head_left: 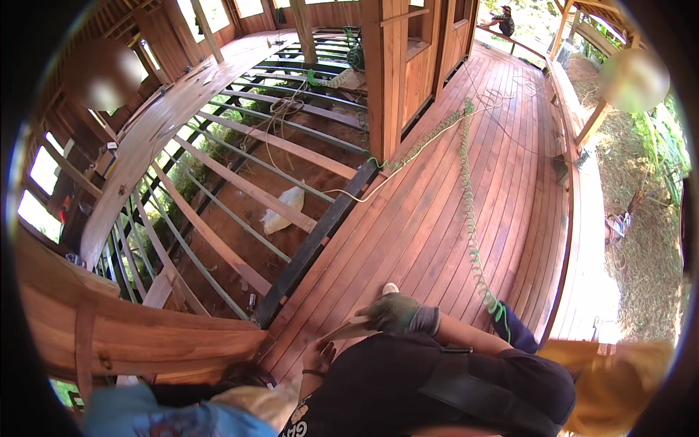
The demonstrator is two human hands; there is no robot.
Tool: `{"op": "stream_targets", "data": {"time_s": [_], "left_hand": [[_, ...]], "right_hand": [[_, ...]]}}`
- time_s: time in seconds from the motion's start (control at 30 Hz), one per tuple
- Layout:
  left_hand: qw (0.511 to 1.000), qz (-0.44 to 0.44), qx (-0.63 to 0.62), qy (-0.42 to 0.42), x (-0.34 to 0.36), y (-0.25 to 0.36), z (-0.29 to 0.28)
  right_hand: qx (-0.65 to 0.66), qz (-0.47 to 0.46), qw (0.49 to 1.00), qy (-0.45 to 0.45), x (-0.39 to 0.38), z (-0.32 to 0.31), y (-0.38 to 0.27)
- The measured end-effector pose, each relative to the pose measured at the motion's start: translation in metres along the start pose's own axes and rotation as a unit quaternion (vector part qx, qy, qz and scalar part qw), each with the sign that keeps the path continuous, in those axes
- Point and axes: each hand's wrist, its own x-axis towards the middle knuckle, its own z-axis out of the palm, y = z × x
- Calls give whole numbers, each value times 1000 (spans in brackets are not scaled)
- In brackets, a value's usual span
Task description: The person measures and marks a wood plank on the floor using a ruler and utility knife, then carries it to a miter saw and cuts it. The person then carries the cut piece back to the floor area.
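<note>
My right hand (399,313), in a dark green work glove with a grey cuff, is closed on one end of a thin strip of wood (348,332). The strip slants down to the left, low over the reddish deck boards (408,226). Close to its lower end is my left hand (318,357), bare, with a dark band at the wrist. Its fingers look apart and hold nothing that I can see. A small pale rounded thing (391,288) shows just beyond the glove; its kind is unclear.
Open joists (240,186) over bare soil lie left of the dark edge beam (320,244). A green coiled hose (470,211) crosses the deck. People in blue (160,411) and mustard (619,386) clothing are close by; a wooden post (389,80) stands ahead.
</note>
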Motion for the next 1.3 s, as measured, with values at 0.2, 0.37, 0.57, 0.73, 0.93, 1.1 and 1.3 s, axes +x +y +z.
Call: {"op": "stream_targets", "data": {"time_s": [0.2, 0.37, 0.57, 0.73, 0.93, 1.1, 1.3], "left_hand": [[987, -56, -140, 62, 97, 78, 93], [989, -55, -122, 64, 148, 134, 181], [981, -54, -95, 158, 173, 178, 207], [971, -31, -137, 192, 206, 229, 209], [974, 25, -169, 152, 317, 322, 200], [974, 10, -169, 151, 422, 441, 182], [967, -18, -203, 155, 473, 612, 148]], "right_hand": [[-67, 61, 996, -12, 55, -122, 44], [-65, -77, 992, 70, 79, -195, 95], [-16, -49, 999, 6, 143, -231, 130], [37, 8, 999, 0, 215, -258, 142], [119, 71, 989, 55, 327, -284, 185], [64, 115, 991, 38, 477, -322, 202], [-34, 93, 995, -29, 661, -386, 139]]}}
